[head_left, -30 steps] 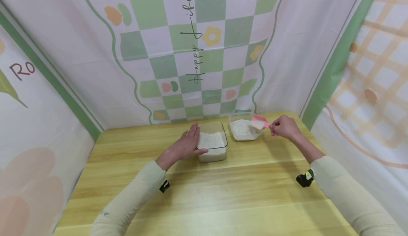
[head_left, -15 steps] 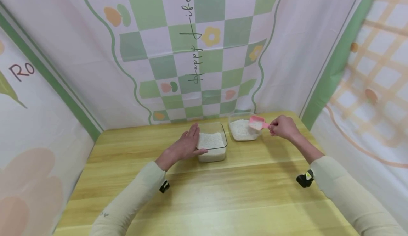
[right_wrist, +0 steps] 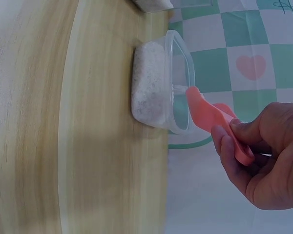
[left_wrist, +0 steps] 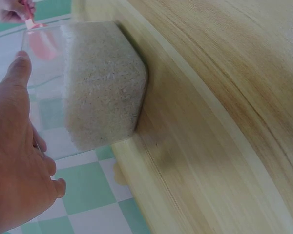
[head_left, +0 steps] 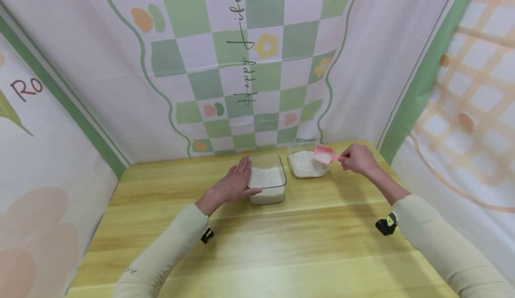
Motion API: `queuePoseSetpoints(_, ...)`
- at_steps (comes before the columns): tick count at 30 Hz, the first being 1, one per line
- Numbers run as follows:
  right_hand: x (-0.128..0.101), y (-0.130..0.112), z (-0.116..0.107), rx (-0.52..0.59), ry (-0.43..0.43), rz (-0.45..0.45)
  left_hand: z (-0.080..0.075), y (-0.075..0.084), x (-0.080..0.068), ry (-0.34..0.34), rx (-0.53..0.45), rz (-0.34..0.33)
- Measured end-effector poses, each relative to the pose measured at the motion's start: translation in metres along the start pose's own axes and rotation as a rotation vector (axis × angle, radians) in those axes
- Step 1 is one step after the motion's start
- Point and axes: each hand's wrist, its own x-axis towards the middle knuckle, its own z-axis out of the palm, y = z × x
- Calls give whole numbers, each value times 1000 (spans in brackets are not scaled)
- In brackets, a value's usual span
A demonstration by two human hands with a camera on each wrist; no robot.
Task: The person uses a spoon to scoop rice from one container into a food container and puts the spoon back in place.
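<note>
My right hand (head_left: 358, 159) pinches the handle of a small pink scoop (head_left: 324, 154), which is tilted over the right side of a clear plastic tub (head_left: 295, 169). White grains lie in the scoop, and a pale streak shows at its lip in the right wrist view. Rice-like white grains (right_wrist: 150, 83) partly fill that tub. My left hand (head_left: 235, 182) rests against the left side of a larger clear container (head_left: 286, 179) with a dark rim, fingers straight along it and thumb at the front edge. In the left wrist view rice (left_wrist: 105, 87) fills its lower part.
Both containers stand side by side near the back edge of a wooden table (head_left: 257, 249), the tub to the right. Behind the table hangs a checkered curtain (head_left: 263, 2), with more printed cloth (head_left: 474, 110) along the right and left sides.
The pink scoop has shifted slightly left over the tub and changed its tilt a little, with my right hand barely moving. My left hand and both containers stay in place.
</note>
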Motion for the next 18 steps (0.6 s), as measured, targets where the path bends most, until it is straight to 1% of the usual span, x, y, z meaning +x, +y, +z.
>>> queuePoseSetpoints(5,0,-4,-1,-48,-3,0,0,0,0,-3,0,1)
queuePoseSetpoints(11,0,-7,-3,-95,22,-21,0,0,0,-3,4,-1)
queuePoseSetpoints(13,1,-6,-2,-120,38,-42,0,0,0,0,5,0)
queuePoseSetpoints(18,4,-6,0,-236,103,-127,0,-1,0,6,12,3)
